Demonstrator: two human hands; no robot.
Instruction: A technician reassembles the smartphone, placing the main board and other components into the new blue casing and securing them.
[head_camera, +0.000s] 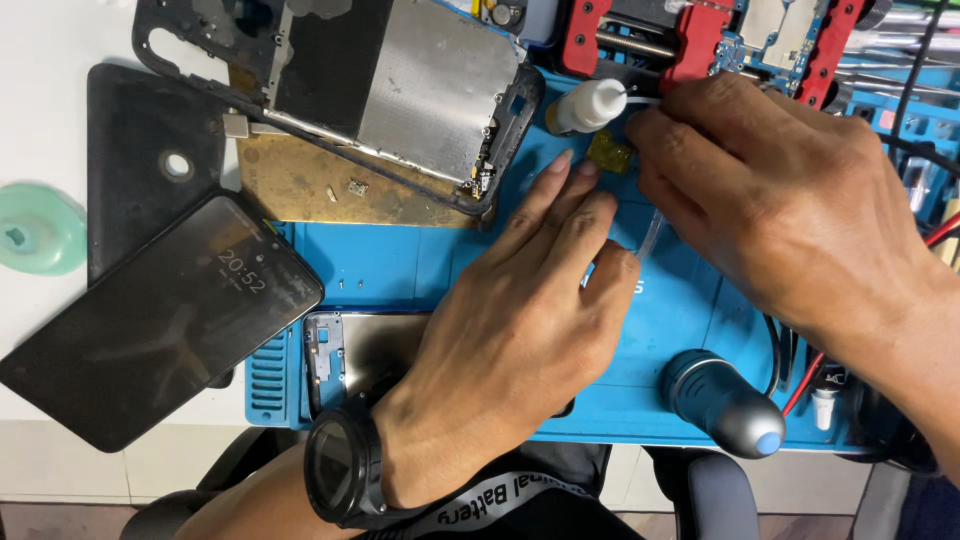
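My left hand (520, 320) rests palm down on the blue work mat (390, 265), fingers stretched toward a small yellow-brown piece (608, 152) near the mat's top. My right hand (790, 200) comes in from the right with its fingertips pinched close to that piece and a thin clear strip (650, 238) beneath it; what it grips is hidden. A small white bottle (585, 105) lies just above the fingers. A black watch (345, 465) is on my left wrist.
An opened phone frame with a metal plate (400, 90) lies at top centre over a brass-coloured plate (320, 185). A dark phone (160, 320) with a lit screen sits left, over a black back cover (150, 150). A red clamp fixture (700, 40), a grey electric screwdriver (720, 400) and a green suction cup (35, 230) are also here.
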